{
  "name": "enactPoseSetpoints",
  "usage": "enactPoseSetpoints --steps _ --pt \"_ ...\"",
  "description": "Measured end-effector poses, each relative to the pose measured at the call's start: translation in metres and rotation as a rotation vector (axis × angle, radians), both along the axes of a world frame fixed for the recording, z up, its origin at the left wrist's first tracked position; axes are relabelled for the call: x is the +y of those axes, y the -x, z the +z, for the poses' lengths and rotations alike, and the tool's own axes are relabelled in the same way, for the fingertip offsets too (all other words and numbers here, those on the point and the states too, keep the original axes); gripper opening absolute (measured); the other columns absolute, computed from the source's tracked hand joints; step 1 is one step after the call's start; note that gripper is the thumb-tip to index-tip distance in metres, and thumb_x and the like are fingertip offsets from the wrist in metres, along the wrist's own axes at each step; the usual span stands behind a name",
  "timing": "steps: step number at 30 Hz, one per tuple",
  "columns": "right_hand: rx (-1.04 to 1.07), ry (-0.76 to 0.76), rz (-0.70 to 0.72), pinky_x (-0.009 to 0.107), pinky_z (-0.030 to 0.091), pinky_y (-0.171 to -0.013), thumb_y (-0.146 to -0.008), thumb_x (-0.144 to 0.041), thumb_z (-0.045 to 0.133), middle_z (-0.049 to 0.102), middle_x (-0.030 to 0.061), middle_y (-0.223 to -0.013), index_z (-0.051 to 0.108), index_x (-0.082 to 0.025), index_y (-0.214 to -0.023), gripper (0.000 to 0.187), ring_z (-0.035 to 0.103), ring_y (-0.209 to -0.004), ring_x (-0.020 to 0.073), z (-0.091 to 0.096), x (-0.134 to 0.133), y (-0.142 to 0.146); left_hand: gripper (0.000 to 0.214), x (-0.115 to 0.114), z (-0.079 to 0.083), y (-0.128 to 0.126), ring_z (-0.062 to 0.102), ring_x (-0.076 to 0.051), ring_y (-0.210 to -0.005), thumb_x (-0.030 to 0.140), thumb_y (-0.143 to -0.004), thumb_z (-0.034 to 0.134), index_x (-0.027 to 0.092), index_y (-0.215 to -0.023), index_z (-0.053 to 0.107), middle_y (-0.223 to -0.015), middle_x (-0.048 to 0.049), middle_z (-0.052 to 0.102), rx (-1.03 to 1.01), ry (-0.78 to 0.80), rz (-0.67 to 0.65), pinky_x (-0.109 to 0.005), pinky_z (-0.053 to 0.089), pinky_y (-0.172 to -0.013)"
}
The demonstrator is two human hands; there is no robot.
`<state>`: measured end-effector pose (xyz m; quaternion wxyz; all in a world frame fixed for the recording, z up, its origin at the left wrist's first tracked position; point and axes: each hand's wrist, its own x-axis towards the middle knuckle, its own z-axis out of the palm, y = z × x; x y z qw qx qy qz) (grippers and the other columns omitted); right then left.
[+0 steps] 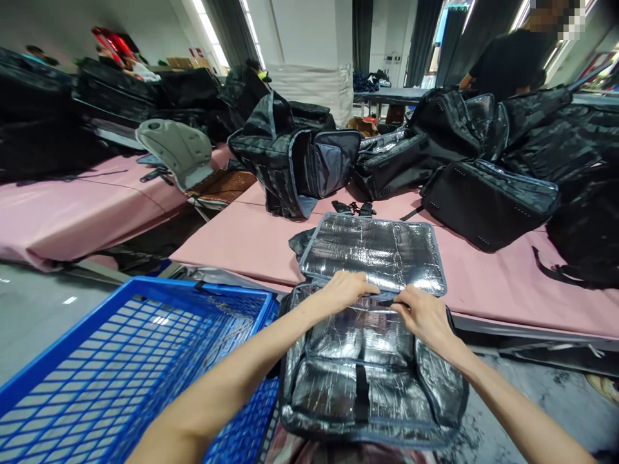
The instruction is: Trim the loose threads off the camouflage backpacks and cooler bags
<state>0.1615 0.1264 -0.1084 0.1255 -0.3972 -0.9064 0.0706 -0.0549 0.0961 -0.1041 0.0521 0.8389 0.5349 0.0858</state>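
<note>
In front of me stands an unzipped insulated bag (pixel 360 393) with a shiny silver lining and a black strap inside. Its silver-lined lid (pixel 372 248) is folded back onto the pink-covered table. My left hand (pixel 345 290) pinches the seam where lid and body join, near the middle. Close by on its right, my right hand (pixel 425 316) is closed with thumb and fingers on the same rear edge. A dark piece of the edge shows between the two hands; the fingertips partly hide it.
A blue plastic crate (pixel 145 341) stands at my left. Several dark camouflage bags (pixel 488 200) crowd the table (pixel 232 238), with black buckles (pixel 355 207) behind the lid. A grey chair (pixel 176 151) sits between the tables. A person in a dark shirt (pixel 507 61) is at the back right.
</note>
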Motion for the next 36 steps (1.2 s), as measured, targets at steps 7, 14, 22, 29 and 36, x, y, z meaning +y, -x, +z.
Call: enactPoseSetpoints --steps 7,14,22,29,36 --pt "0.002 -0.002 0.005 0.025 0.025 -0.052 -0.086 -0.029 0.049 0.059 0.0009 -0.078 0.063 -0.021 -0.082 0.017 0.054 -0.067 0.013 -0.004 0.0 -0.002 0.019 0.013 0.001 -0.019 0.052 -0.012 -0.057 0.017 -0.085 0.045 0.017 -0.078 0.063 -0.075 -0.0023 0.06 0.218 0.004 -0.086 -0.023 0.029 -0.051" --pt "0.126 0.051 -0.109 0.025 0.031 -0.055 -0.088 -0.033 0.044 0.063 0.0022 -0.082 0.064 -0.021 -0.087 0.024 0.057 -0.068 0.0142 -0.005 0.002 -0.002 0.022 0.0 -0.012 -0.019 0.055 -0.013 -0.065 0.019 -0.088 0.037 0.015 -0.084 0.058 -0.079 -0.0034 0.06 -0.02 -0.006 0.086 -0.024 0.036 -0.056" --pt "0.068 0.026 -0.135 0.024 0.029 -0.054 -0.086 -0.035 0.049 0.063 0.0009 -0.083 0.064 -0.022 -0.089 0.02 0.058 -0.07 0.0144 -0.006 0.002 0.004 0.024 0.001 -0.016 -0.018 0.053 -0.013 -0.068 0.021 -0.09 0.035 0.016 -0.078 0.056 -0.076 -0.0016 0.058 -0.269 -0.002 0.216 -0.023 0.037 -0.063" --pt "0.079 0.008 -0.126 0.024 0.029 -0.054 -0.086 -0.034 0.049 0.062 0.0004 -0.083 0.064 -0.022 -0.088 0.019 0.057 -0.07 0.013 -0.008 0.002 0.006 0.023 0.0 -0.014 -0.021 0.051 -0.012 -0.066 0.02 -0.086 0.038 0.017 -0.072 0.055 -0.07 0.001 0.057 -0.433 0.051 0.282 -0.023 0.035 -0.061" --pt "0.107 0.065 -0.11 0.024 0.028 -0.055 -0.087 -0.031 0.047 0.061 -0.0002 -0.08 0.064 -0.022 -0.081 0.021 0.057 -0.069 0.0132 -0.004 0.004 0.007 0.026 -0.001 -0.008 -0.023 0.051 -0.011 -0.059 0.025 -0.085 0.039 0.015 -0.07 0.057 -0.062 0.002 0.055 -0.624 0.196 0.319 -0.022 0.038 -0.058"
